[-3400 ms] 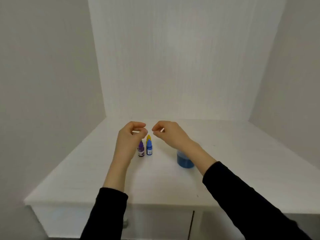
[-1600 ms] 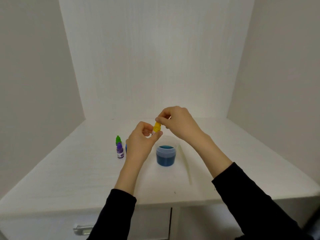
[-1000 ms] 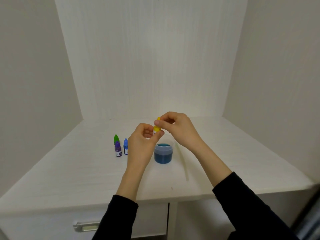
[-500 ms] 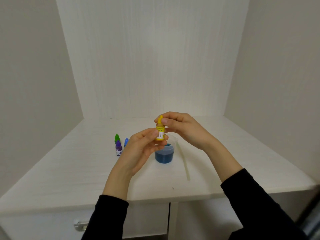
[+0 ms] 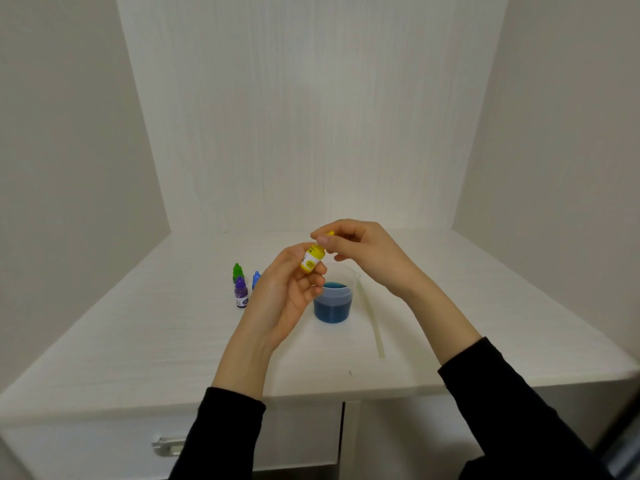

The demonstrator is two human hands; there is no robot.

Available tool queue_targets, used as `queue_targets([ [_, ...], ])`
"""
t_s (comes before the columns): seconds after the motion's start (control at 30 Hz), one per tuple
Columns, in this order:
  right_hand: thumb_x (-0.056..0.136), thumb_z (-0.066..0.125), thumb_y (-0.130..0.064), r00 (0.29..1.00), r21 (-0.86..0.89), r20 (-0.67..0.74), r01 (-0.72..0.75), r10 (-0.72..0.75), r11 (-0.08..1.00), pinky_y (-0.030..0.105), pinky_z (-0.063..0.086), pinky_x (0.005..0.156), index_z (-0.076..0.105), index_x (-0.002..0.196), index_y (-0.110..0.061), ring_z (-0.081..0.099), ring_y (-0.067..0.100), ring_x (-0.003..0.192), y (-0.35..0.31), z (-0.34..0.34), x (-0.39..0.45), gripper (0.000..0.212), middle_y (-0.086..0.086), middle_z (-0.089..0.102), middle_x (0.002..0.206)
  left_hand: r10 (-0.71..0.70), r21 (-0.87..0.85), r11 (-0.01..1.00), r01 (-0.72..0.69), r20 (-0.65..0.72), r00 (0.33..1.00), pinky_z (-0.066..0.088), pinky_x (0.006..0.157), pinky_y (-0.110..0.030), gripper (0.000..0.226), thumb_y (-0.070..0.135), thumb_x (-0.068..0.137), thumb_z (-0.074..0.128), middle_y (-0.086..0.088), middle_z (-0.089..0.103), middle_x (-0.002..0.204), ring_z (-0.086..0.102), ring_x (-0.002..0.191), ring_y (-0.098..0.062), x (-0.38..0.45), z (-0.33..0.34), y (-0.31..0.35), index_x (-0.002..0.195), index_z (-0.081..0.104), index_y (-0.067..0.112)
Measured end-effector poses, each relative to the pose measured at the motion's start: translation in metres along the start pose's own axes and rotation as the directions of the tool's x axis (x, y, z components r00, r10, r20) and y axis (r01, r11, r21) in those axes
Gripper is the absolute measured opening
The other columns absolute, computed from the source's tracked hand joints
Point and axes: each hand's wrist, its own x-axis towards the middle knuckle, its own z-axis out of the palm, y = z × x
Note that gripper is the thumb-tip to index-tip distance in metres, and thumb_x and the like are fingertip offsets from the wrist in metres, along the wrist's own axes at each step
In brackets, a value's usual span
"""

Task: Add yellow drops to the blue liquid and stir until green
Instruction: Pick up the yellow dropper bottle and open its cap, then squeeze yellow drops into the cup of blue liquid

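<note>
Both hands are up over the surface (image 5: 173,341): my left hand (image 5: 287,292) pinches the small yellow plastic dropper bottle (image 5: 312,259) by its body, my right hand (image 5: 360,251) grips its yellow cap (image 5: 329,233), apparently unscrewing. I'd keep the bottle upright until the cap's free, then tip it over the clear plastic cup of blue liquid (image 5: 332,303) just below. Count: three more dropper bottles, green (image 5: 237,271), purple (image 5: 241,292), blue (image 5: 256,278); one pale stirring stick (image 5: 372,317).

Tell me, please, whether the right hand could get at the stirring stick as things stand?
Probably yes: the stirring stick lies bare on the table right of the cup, but the right hand would first have to release the yellow bottle's cap.
</note>
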Motion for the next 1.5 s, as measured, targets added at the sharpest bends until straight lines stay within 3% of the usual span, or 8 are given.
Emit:
queue_targets([
  [0.23, 0.086, 0.061, -0.006, 1.0, 0.03, 0.014, 0.019, -0.019, 0.999, 0.026, 0.052, 0.089, 0.064, 0.112, -0.024, 0.062, 0.009, 0.094, 0.004, 0.003, -0.001, 0.032, -0.004, 0.067, 0.105, -0.089, -0.153, 0.986, 0.069, -0.127, 0.988, 0.05, 0.049, -0.02, 0.032, 0.041, 0.096, 0.053, -0.005, 0.061, 0.067, 0.058, 0.055, -0.01, 0.002, 0.0, -0.004, 0.088, 0.072, 0.016],
  [0.33, 0.088, 0.063, -0.025, 0.999, 0.016, -0.024, -0.028, 0.028, 0.999, 0.023, 0.055, 0.076, 0.067, 0.102, -0.023, 0.066, 0.008, 0.086, 0.004, 0.008, 0.0, 0.014, -0.003, 0.07, 0.099, -0.062, -0.133, 0.99, 0.046, -0.121, 0.991, 0.051, 0.051, -0.019, 0.021, 0.031, 0.091, 0.063, -0.005, 0.062, 0.07, 0.059, 0.058, -0.009, 0.003, -0.002, -0.003, 0.095, 0.069, 0.012],
  [0.43, 0.086, 0.061, -0.043, 0.992, -0.054, -0.099, -0.086, 0.08, 0.995, 0.023, 0.052, 0.062, 0.067, 0.087, -0.017, 0.065, 0.008, 0.064, 0.006, 0.012, 0.001, 0.027, -0.002, 0.069, 0.076, -0.003, -0.089, 0.996, -0.005, -0.098, 0.995, 0.049, 0.051, -0.018, 0.011, 0.014, 0.092, 0.06, -0.003, 0.061, 0.07, 0.058, 0.059, -0.008, 0.003, -0.003, -0.002, 0.099, 0.068, 0.01],
  [0.7, 0.088, 0.059, -0.012, 0.996, 0.009, -0.024, -0.088, 0.088, 0.996, 0.024, 0.054, 0.064, 0.065, 0.107, -0.012, 0.066, 0.014, 0.063, 0.007, 0.007, 0.002, 0.02, 0.003, 0.07, 0.074, 0.003, -0.124, 0.992, -0.024, -0.165, 0.986, 0.047, 0.049, -0.016, 0.023, 0.014, 0.094, 0.059, -0.002, 0.06, 0.066, 0.055, 0.054, -0.007, 0.007, -0.004, -0.001, 0.075, 0.072, 0.014],
  [1.03, 0.091, 0.058, -0.021, 0.983, -0.005, -0.184, -0.014, 0.013, 1.0, 0.024, 0.054, 0.062, 0.066, 0.096, -0.017, 0.065, 0.014, 0.066, 0.013, 0.006, 0.003, 0.011, 0.005, 0.068, 0.075, -0.002, -0.231, 0.972, -0.047, -0.207, 0.978, 0.045, 0.047, -0.014, 0.023, 0.017, 0.093, 0.062, -0.001, 0.056, 0.063, 0.052, 0.052, -0.006, 0.013, 0.001, -0.003, 0.075, 0.075, 0.013],
  [1.13, 0.088, 0.06, -0.022, 0.964, -0.04, -0.259, -0.077, 0.064, 0.996, 0.023, 0.053, 0.06, 0.064, 0.098, -0.018, 0.067, 0.012, 0.065, 0.023, -0.004, 0.001, 0.012, 0.002, 0.068, 0.074, 0.022, -0.142, 0.988, -0.055, -0.22, 0.975, 0.045, 0.046, -0.015, 0.019, 0.025, 0.092, 0.064, -0.001, 0.056, 0.063, 0.053, 0.051, -0.005, 0.019, -0.004, 0.002, 0.084, 0.071, 0.01],
  [1.3, 0.086, 0.062, -0.024, 0.93, -0.075, -0.315, -0.223, 0.189, 0.972, 0.018, 0.051, 0.055, 0.064, 0.09, -0.016, 0.065, 0.006, 0.062, 0.044, -0.024, -0.007, 0.009, 0.002, 0.069, 0.078, 0.04, 0.128, 0.992, -0.011, -0.224, 0.974, 0.046, 0.047, -0.016, 0.036, 0.033, 0.096, 0.059, 0.0, 0.06, 0.061, 0.052, 0.049, -0.006, 0.036, -0.01, 0.017, 0.069, 0.076, 0.017],
  [1.5, 0.085, 0.062, -0.026, 0.926, -0.099, -0.309, -0.259, 0.218, 0.961, 0.017, 0.05, 0.054, 0.063, 0.088, -0.019, 0.063, 0.004, 0.059, 0.053, -0.028, -0.011, 0.008, -0.004, 0.065, 0.075, 0.064, 0.458, 0.888, 0.032, -0.192, 0.979, 0.04, 0.049, -0.02, 0.031, 0.031, 0.096, 0.06, -0.005, 0.06, 0.066, 0.048, 0.051, -0.011, 0.055, -0.01, 0.031, 0.081, 0.071, 0.006],
])
